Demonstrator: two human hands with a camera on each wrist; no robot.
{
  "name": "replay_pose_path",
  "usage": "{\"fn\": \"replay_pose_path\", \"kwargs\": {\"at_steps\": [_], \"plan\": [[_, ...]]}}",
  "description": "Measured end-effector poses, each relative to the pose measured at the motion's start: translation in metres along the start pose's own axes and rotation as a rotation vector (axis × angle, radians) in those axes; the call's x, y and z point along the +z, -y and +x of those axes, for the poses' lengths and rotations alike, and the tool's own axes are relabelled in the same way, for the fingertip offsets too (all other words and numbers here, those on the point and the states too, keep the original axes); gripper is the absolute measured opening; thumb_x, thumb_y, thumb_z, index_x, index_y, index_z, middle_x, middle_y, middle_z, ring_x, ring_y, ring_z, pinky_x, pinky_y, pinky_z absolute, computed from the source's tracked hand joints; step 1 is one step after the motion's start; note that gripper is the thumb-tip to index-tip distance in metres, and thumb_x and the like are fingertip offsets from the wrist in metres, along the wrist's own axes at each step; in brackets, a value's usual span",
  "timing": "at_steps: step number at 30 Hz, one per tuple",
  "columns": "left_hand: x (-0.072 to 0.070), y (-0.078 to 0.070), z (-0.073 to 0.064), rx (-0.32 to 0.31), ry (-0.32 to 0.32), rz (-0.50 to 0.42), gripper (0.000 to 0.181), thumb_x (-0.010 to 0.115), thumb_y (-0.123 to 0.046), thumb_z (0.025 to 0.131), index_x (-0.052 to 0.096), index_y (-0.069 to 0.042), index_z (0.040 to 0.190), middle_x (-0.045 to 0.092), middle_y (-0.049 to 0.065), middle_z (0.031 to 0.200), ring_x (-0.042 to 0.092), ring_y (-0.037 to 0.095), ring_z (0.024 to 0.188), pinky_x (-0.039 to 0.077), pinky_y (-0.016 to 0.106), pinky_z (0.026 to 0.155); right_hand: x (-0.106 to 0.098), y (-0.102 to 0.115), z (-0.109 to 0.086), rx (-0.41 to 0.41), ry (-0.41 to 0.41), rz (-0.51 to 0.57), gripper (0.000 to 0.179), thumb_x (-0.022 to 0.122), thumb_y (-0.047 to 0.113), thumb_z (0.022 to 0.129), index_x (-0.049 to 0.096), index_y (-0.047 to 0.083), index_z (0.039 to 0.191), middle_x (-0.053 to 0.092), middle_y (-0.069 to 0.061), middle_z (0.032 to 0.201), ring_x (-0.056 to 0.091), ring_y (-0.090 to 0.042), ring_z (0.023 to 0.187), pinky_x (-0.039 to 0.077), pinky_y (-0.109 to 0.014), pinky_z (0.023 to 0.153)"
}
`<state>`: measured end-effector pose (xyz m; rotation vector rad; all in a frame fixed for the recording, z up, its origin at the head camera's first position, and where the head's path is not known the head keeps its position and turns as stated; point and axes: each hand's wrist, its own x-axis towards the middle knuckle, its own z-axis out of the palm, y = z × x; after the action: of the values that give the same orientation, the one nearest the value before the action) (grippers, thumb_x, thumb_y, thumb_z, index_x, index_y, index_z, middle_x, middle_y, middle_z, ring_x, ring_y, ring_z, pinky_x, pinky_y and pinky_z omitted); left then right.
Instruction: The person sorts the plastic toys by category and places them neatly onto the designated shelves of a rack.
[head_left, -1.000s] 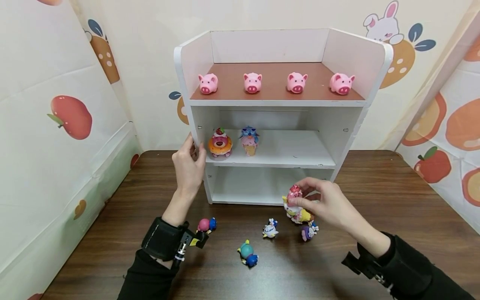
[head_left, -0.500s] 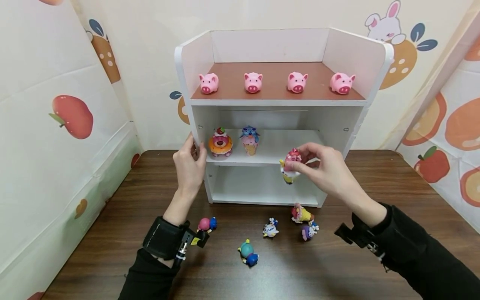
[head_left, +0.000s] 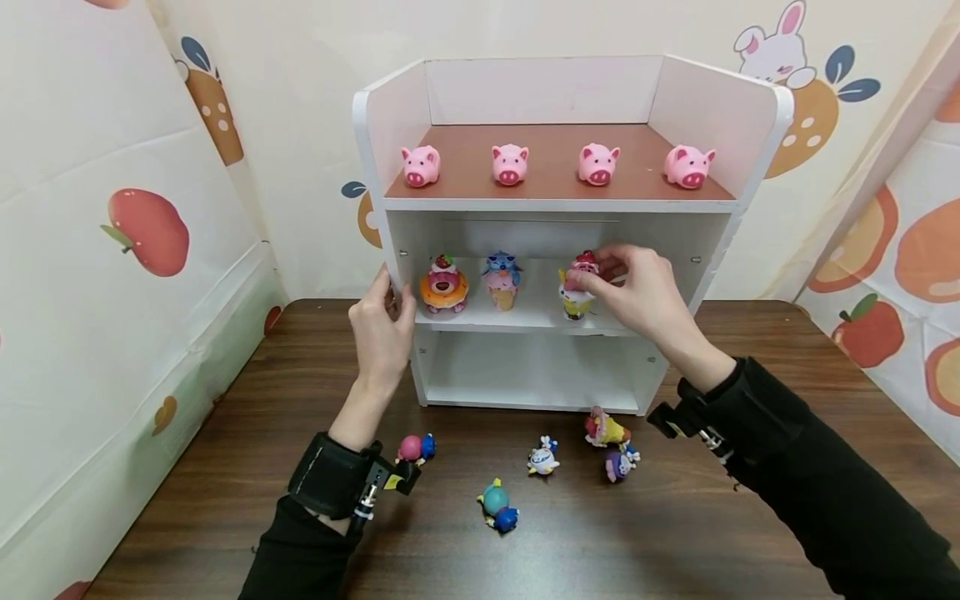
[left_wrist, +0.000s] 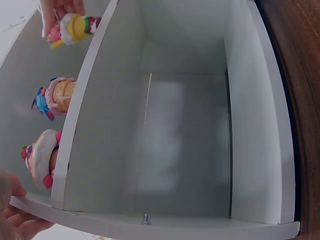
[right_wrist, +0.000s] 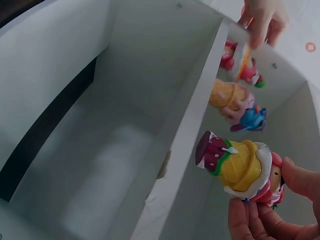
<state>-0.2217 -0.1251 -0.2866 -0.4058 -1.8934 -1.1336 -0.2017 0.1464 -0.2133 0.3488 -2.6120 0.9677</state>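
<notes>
My right hand [head_left: 633, 287] pinches a toy figurine [right_wrist: 245, 165] by its pink top, between thumb and fingertips. The figurine has a white collar, a yellow waffle-patterned middle and a dark red foot, and is upright at the right part of the white cabinet's [head_left: 525, 367] middle shelf. My left hand [head_left: 382, 327] grips the front edge of the cabinet's left side panel, thumb inside and fingers outside. On the same shelf stand a bear figurine in an orange ring [head_left: 444, 285] and a blue figurine on an ice cream cone [head_left: 502, 282], both left of my right hand.
Several pink pig figurines [head_left: 510, 165] stand in a row on the brown top shelf. On the wooden table [head_left: 450, 567] before the cabinet lie a pink-and-blue toy [head_left: 415, 448], a teal-and-blue toy [head_left: 498, 505], a white toy [head_left: 542, 457], a yellow-and-red toy [head_left: 604, 427] and a purple toy [head_left: 620, 462].
My right hand has lifted the figurine from beside the table toys up to the middle shelf. My left hand has kept its hold on the side panel.
</notes>
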Motion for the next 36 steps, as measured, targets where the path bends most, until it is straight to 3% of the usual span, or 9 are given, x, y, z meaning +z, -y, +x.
{"fn": "replay_pose_path", "kwargs": {"at_steps": [11, 36], "plan": [[0.0, 0.001, 0.0, 0.013, 0.002, 0.012, 0.031, 0.053, 0.002, 0.084, 0.053, 0.006, 0.115, 0.06, 0.02, 0.107, 0.059, 0.026, 0.093, 0.052, 0.034, 0.067, 0.008, -0.011, 0.011, 0.022, -0.022, 0.014, 0.037, 0.062, 0.027, 0.082, 0.057, -0.005, 0.1, 0.06, -0.018, 0.091, 0.055, -0.026, 0.084, 0.042, -0.031, 0.067], [-0.001, 0.0, -0.001, -0.002, 0.0, 0.0, 0.031, 0.054, 0.002, 0.084, 0.053, 0.007, 0.115, 0.059, 0.021, 0.108, 0.059, 0.029, 0.093, 0.052, 0.037, 0.067, 0.014, -0.017, 0.009, 0.003, -0.012, 0.02, 0.038, 0.057, 0.026, 0.086, 0.054, -0.005, 0.107, 0.059, -0.019, 0.095, 0.054, -0.027, 0.087, 0.042, -0.035, 0.069]]}}
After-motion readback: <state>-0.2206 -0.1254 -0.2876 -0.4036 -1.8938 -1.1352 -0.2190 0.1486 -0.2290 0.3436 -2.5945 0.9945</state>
